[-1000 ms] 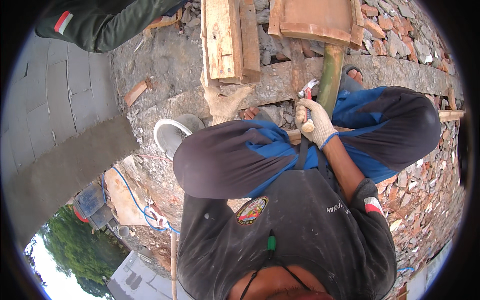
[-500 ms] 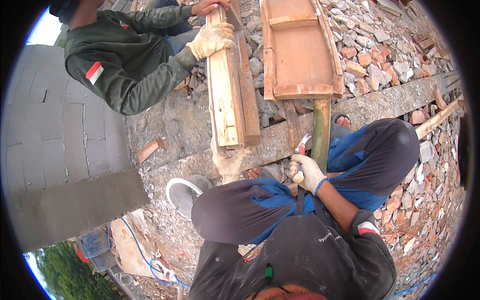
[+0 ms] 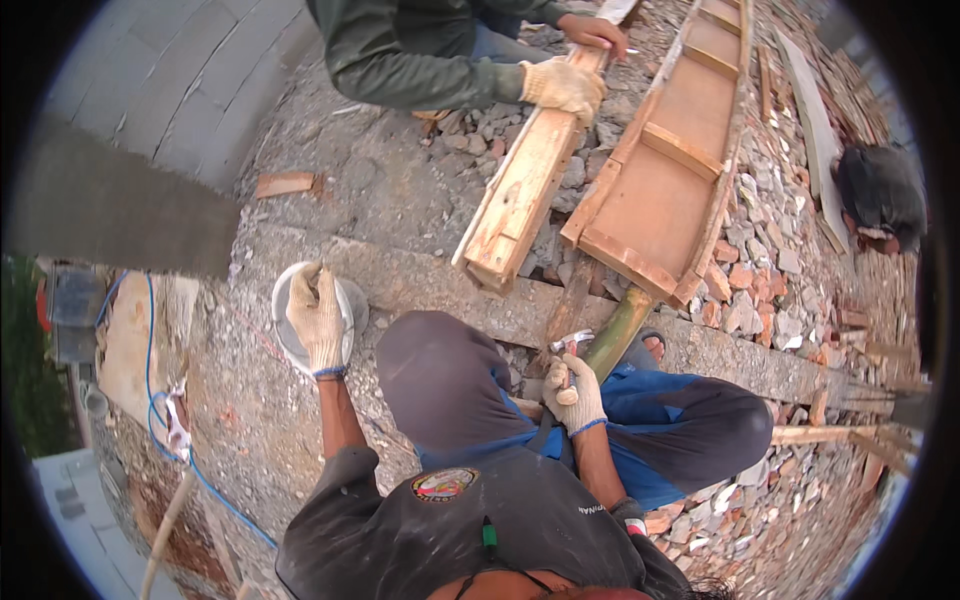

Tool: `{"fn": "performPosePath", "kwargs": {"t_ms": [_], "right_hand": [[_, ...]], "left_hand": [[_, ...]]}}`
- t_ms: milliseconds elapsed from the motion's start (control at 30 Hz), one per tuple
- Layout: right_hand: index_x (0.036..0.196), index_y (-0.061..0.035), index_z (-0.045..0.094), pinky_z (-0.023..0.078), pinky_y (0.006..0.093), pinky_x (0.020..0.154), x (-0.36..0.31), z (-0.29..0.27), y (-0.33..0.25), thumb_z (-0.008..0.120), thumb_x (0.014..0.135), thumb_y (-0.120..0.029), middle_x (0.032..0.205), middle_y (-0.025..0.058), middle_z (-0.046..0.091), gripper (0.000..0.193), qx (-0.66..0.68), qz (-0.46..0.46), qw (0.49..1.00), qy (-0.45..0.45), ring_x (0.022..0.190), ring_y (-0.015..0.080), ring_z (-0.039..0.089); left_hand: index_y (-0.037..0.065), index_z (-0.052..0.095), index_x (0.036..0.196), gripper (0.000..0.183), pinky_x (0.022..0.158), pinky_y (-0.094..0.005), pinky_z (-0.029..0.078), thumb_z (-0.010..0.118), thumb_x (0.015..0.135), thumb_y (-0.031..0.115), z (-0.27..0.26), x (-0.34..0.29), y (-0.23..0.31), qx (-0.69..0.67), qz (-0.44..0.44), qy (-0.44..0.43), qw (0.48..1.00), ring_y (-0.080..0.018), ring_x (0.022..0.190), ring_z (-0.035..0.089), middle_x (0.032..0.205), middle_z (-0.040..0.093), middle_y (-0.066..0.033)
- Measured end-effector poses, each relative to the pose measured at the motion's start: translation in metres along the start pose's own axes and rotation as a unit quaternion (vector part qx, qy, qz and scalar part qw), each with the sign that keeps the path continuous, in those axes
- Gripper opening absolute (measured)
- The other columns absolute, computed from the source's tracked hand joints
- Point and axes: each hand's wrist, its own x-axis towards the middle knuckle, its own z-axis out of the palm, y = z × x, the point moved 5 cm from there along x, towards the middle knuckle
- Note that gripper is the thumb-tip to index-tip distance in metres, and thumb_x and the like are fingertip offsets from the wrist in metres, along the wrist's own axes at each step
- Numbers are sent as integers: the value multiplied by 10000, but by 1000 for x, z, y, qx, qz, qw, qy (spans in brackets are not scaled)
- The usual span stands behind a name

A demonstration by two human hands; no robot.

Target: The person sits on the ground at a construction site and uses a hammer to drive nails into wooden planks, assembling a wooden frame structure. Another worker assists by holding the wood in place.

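Head view: the person sits with knees spread, both hands gloved and well apart.
Left hand: [image 3: 316,310] over the mouth of the bucket [image 3: 347,318], fingers drawn in close; whether they pinch anything, I cannot tell.
Bucket: on the ground beyond the left knee [image 3: 440,375], its pale rim facing the person; the left hand is much the nearer.
Right hand: [image 3: 575,398] closed round the hammer [image 3: 571,341], between the knees.
Hammer: to the right of the left hand and bucket; its head shows just past the fist, away from the person, and the handle's butt points back toward them.
Bamboo: [image 3: 620,330] just beside the right fist, slanting away to the right, under the near end of the trough [image 3: 655,215].
Beam: [image 3: 527,190] ahead of and between the hands, its long axis running away and rightward, alongside the trough.
Co-worker: a gloved hand [image 3: 563,88] and a bare hand [image 3: 597,32] at the beam's far end.
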Motion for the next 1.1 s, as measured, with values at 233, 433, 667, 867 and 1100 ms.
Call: {"fn": "performPosePath", "kwargs": {"t_ms": [233, 433, 667, 867, 1100], "right_hand": [[1191, 103, 580, 558, 278, 612, -18, 8, -8, 591, 1040, -125, 770, 38, 597, 274, -38, -3, 999, -22, 642, 135, 610], [1141, 84, 589, 554, 269, 599, -12, 0, -21, 607, 1032, -116, 818, 50, 615, 229, -154, -69, 986, -5, 639, 119, 612], [1199, -12, 647, 582, 341, 807, 1, -39, -49, 613, 1046, -233, 980, 68, 709, 270, -314, -91, 945, 24, 895, 188, 703], [1249, -28, 659, 580, 338, 855, -16, -2, -18, 617, 1046, -265, 1069, 82, 726, 315, -206, -27, 978, 29, 956, 198, 710], [1223, -14, 663, 585, 333, 822, -15, 7, -17, 632, 1040, -256, 1037, 86, 717, 304, -228, -38, 970, 76, 927, 181, 701]], "left_hand": [[80, 738, 1098, 245, 822, -437, 568, 657, 912, 217, -138, 16, -111, 231, -34, 24, 972, -360, 896, 734, 971, 755, -181], [72, 771, 1026, 275, 906, -465, 570, 602, 895, 245, -71, 44, -142, 286, -49, -154, 945, -397, 994, 729, 1007, 763, -205], [120, 782, 1203, 445, 1023, -466, 531, 650, 867, 380, -1, 62, -254, 338, -146, -266, 891, -385, 1147, 705, 1184, 757, -209], [87, 799, 1183, 475, 1035, -449, 525, 696, 840, 400, -2, 46, -275, 321, -103, -182, 924, -375, 1126, 717, 1153, 758, -247], [43, 804, 1112, 381, 961, -406, 561, 746, 823, 284, -20, 55, -255, 242, -142, -115, 953, -335, 1051, 748, 1090, 789, -182]]}}
